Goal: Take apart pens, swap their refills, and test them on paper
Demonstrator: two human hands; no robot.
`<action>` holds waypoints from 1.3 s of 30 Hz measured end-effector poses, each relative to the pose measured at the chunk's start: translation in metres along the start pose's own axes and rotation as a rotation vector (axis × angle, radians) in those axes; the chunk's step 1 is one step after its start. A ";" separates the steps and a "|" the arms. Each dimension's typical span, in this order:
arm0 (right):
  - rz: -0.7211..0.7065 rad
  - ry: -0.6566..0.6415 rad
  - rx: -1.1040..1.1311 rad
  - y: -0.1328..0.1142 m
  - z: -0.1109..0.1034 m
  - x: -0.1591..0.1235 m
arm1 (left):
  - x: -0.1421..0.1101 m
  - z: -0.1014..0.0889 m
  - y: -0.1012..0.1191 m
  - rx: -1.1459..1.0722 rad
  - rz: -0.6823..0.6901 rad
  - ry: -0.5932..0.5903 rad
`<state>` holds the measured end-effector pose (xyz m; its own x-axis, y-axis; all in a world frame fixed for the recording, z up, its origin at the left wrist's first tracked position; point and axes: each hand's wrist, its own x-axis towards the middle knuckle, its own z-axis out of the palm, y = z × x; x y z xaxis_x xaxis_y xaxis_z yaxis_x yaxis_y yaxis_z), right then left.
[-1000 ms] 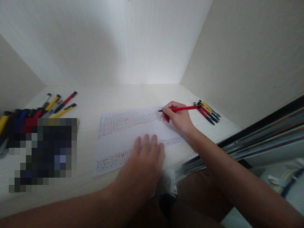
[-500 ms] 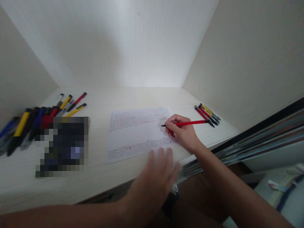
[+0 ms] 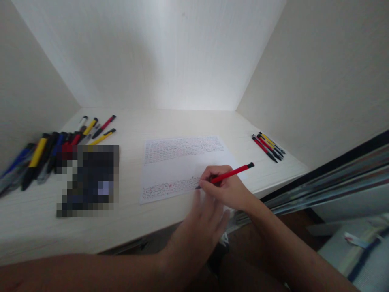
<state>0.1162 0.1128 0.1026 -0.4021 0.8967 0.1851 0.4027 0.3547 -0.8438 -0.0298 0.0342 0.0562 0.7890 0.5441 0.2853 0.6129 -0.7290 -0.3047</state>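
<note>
A white sheet of paper [image 3: 170,172] lies on the desk, with rows of small red and dark marks across its top and a denser band along its bottom. My right hand [image 3: 226,186] grips a red pen [image 3: 234,172] with a black end, its dark tip down by the lower band of marks. Whether the tip touches the paper I cannot tell. At the sheet's near edge my left hand [image 3: 202,227] rests open, fingers stretched out, partly behind the right hand and a little blurred.
Many pens [image 3: 38,156] in several colours lie at the left. Before them is a dark, pixelated flat object [image 3: 94,182]. Several red and yellow pens [image 3: 267,147] lie side by side at the right. White panels rise behind and beside the desk [image 3: 130,227].
My right hand has moved down and left with the red pen, from the sheet's blank middle to its lower band, and the pen is tilted more. My left hand stays near the edge.
</note>
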 end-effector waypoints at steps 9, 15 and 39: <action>-0.004 0.036 -0.113 -0.002 0.001 -0.001 | 0.001 -0.006 -0.002 -0.003 -0.003 -0.021; -0.015 0.020 -0.099 -0.001 0.001 -0.001 | 0.001 -0.003 0.000 0.006 0.009 -0.012; -0.057 0.598 0.618 0.007 -0.014 0.007 | 0.001 -0.002 -0.003 0.163 0.020 0.032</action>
<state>0.1275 0.1255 0.1044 0.1626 0.9323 0.3230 -0.1950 0.3513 -0.9157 -0.0309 0.0362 0.0595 0.8011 0.5148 0.3053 0.5977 -0.6612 -0.4534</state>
